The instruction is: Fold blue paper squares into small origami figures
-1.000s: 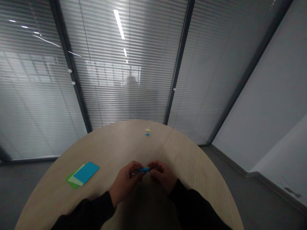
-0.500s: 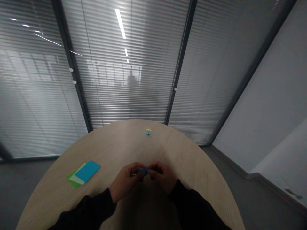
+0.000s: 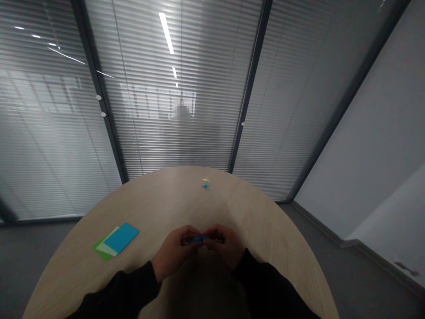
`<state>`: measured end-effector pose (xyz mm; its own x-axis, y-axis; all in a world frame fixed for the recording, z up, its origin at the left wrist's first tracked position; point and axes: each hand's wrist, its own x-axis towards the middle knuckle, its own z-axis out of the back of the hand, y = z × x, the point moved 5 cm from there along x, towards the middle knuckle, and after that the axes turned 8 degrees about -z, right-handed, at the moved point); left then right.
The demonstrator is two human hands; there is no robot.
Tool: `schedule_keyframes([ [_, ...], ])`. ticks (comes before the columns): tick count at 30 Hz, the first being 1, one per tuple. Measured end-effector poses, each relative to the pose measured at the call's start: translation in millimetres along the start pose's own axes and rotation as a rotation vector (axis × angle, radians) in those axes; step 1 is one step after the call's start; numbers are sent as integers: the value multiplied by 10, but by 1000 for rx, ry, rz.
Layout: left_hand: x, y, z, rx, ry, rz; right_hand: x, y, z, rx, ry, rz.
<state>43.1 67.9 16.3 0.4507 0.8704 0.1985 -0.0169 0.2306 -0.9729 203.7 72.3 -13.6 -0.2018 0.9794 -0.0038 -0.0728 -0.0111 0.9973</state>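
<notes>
1. The blue piece (image 3: 198, 239) is held up between both hands, over the near part of the table (image 3: 262, 221); it looks like a narrow strip of folded paper, though the fingers hide most of its folds.
2. The left hand (image 3: 172, 253) has its fingers curled shut on the piece's left end; the right hand (image 3: 223, 246) has its fingers closed on the right end; the two sets of fingertips almost meet, and the exact thumb placing is hard to tell.
3. The piece should be very light and fairly soft, likely to crease or crush under hard pressure; a gentle fingertip pinch at both ends seems the safest hold, with its thin, smooth faces perhaps slipping a little.
4. To the left, a blue sheet (image 3: 121, 237) lies overlapping a pale sheet (image 3: 105, 249) and a green sheet (image 3: 98, 244); well ahead, a small yellow shape (image 3: 206, 180) sits just beyond a small blue shape (image 3: 205, 186).
</notes>
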Motion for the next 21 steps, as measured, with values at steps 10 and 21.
schedule_keyframes([
  [10, 9, 40, 8, -39, 21, 25, -41, 103, 22, -85, -18, 10],
  [21, -16, -48, -9, -62, 80, -8, 4, 70, 37, 82, 53, -22],
])
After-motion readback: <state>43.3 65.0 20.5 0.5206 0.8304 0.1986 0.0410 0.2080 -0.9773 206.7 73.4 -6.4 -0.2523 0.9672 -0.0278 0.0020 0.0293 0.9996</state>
